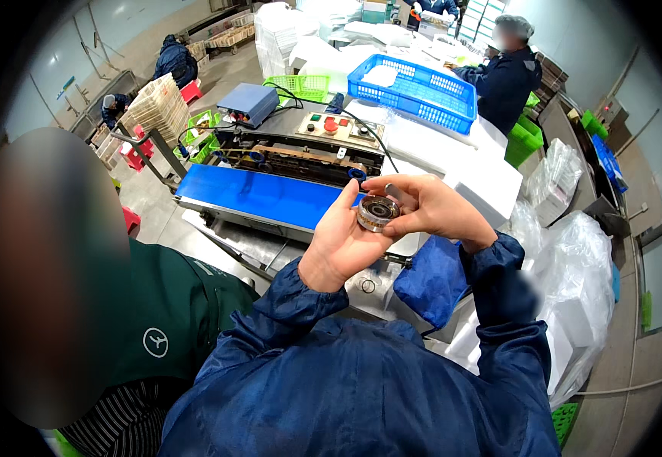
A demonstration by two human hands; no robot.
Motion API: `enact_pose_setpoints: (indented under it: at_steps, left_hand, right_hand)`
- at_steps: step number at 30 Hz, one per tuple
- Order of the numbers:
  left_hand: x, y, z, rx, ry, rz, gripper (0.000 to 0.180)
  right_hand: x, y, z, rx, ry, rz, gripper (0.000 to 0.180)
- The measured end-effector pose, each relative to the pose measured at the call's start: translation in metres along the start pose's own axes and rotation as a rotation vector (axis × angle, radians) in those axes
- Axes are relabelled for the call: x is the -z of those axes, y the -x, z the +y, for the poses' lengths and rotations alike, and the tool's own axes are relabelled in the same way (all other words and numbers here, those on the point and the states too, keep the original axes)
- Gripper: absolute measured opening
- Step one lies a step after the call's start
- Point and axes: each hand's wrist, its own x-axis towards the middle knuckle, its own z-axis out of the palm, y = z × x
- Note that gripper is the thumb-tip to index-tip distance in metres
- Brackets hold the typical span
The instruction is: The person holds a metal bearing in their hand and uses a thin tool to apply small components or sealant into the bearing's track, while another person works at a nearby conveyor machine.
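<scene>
A round metal bearing with a dark centre sits between both my hands, held up above the metal table. My left hand cups it from the left and below, fingers raised along its side. My right hand grips it from the right, thumb and fingers curled over its rim. Both forearms wear blue sleeves. A small metal ring lies on the table just below my hands.
A sealing machine with a blue conveyor belt and a control panel stands behind my hands. A blue crate and white boxes lie beyond. A person in green is at my left; another worker stands far right. Clear plastic bags pile right.
</scene>
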Motion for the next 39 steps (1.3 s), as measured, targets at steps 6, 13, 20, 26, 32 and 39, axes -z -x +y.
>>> enact_pose_setpoints:
  at_steps: [6,13,20,26,32,39]
  left_hand:
    - [-0.012,-0.003,0.000,-0.002,-0.040,-0.185,0.051]
    - [-0.013,-0.013,-0.011,-0.176,-0.082,-0.338,0.054]
    - [-0.015,-0.016,-0.033,-0.724,-0.428,-0.133,0.062]
    - [-0.006,-0.012,-0.035,-0.690,-0.403,-0.177,0.061]
    - [-0.006,-0.010,-0.036,-0.700,-0.425,-0.224,0.053]
    - [-0.009,-0.008,-0.037,-0.727,-0.509,-0.191,0.048]
  right_hand:
    - [0.002,-0.009,-0.011,0.133,-0.156,0.040,0.058]
    - [0.004,-0.012,-0.018,0.221,0.102,0.163,0.062]
    - [-0.011,-0.011,-0.033,0.187,0.310,0.225,0.068]
    - [-0.005,-0.015,-0.025,0.135,0.201,0.240,0.062]
    - [0.000,-0.017,-0.022,0.095,0.135,0.215,0.063]
    - [0.002,-0.019,-0.023,0.122,0.165,0.212,0.064]
